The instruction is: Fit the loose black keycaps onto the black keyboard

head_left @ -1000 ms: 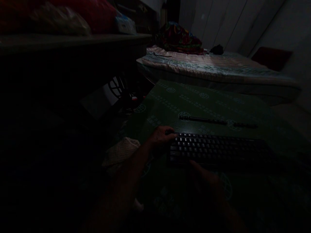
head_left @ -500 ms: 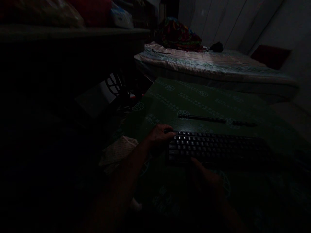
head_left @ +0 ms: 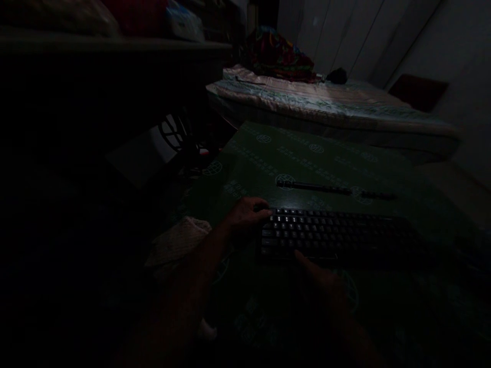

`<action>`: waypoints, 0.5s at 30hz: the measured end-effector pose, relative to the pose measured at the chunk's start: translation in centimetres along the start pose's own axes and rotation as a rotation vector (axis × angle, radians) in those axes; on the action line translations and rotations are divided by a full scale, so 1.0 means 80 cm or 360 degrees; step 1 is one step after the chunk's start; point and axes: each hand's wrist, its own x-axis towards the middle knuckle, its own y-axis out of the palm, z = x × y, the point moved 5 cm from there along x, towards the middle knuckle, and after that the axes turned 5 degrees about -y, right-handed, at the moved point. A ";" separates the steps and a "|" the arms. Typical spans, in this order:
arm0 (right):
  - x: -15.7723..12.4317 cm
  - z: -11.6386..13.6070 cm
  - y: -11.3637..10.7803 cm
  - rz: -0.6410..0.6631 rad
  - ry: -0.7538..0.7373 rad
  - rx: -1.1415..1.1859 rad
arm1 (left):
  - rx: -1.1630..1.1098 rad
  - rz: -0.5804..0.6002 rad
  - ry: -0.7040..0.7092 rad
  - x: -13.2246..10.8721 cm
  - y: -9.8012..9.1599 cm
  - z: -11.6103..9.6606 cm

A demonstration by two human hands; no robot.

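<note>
- Right hand (head_left: pixel 322 278), about 1 o'clock from the wearer: one digit extended to the near edge of the black computer keyboard (head_left: pixel 337 232); remaining fingers lost in shadow, so openness and any hold cannot be told; a stray key press looks possible from that digit
- Pale textured cloth (head_left: pixel 182 237), 11 o'clock, beside the left forearm: could snag or drag if that arm swept outward
- Keyboard itself, 1 o'clock, lying on the green globe-printed surface (head_left: pixel 238 168), long side roughly crosswise; its right end sinks into darkness, so anything there might be bumped unseen
- Left hand (head_left: pixel 249 212), 12 o'clock, at the keyboard's upper-left corner: thumb and fingers partly spread with a gap between, thumb meeting the corner; whether fingers grip beneath cannot be told; a one-sided push could skew the board
- Slim dark rod (head_left: pixel 326 188), 1 o'clock, just beyond the keyboard's far edge: a shove away from the wearer would likely hit it and set it rolling
- Bed (head_left: pixel 330 102), past the green surface, 1 o'clock: apart from both hands, little risk judged there
</note>
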 end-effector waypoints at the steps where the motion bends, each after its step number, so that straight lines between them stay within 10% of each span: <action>1: -0.001 0.000 0.002 0.0003 -0.0005 -0.0036 | -0.0007 0.0005 -0.0010 0.000 0.000 0.000; 15: 0.010 0.001 -0.003 -0.0022 0.0123 -0.0042 | 0.0048 -0.0002 -0.0036 0.006 -0.004 0.001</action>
